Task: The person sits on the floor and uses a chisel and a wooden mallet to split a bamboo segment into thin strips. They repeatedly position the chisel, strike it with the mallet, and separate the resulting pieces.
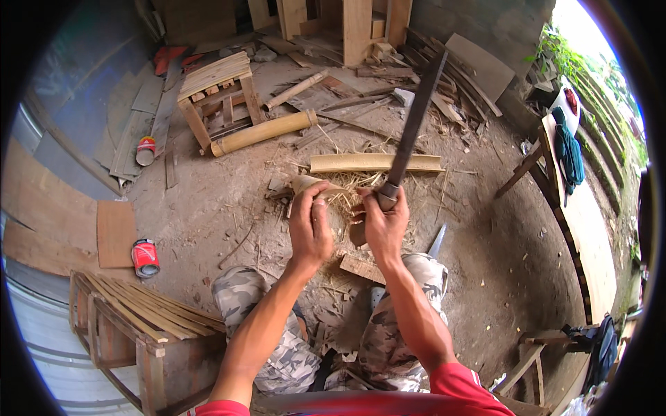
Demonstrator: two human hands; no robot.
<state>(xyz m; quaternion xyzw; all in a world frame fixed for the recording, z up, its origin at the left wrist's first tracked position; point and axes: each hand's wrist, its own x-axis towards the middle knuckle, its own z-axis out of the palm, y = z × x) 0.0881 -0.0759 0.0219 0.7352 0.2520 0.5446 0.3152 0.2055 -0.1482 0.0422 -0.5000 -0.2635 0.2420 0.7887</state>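
**Tight between the knees, widest room to the right**

I find the right hand [383, 220] with its fingers wrapped around the handle of a long-bladed knife [417, 118]; the dark blade rises up and rightward. I cannot tell which long edge is sharpened. The left hand [311, 227] pinches a pale bamboo piece [305, 183] between thumb and fingers, just left of the knife handle; the fingers' undersides are hidden from me.

Just beyond both hands, a split bamboo length [374, 163] lies crosswise among shavings. Nearer, a wood block [362, 268] lies between the knees, and a pointed pale blade [438, 241] juts beside the right knee.

I note open ground [492, 243] from there to the long table [590, 256]. Leftward, a slatted bench [149, 308] and red can [146, 258] border the space.
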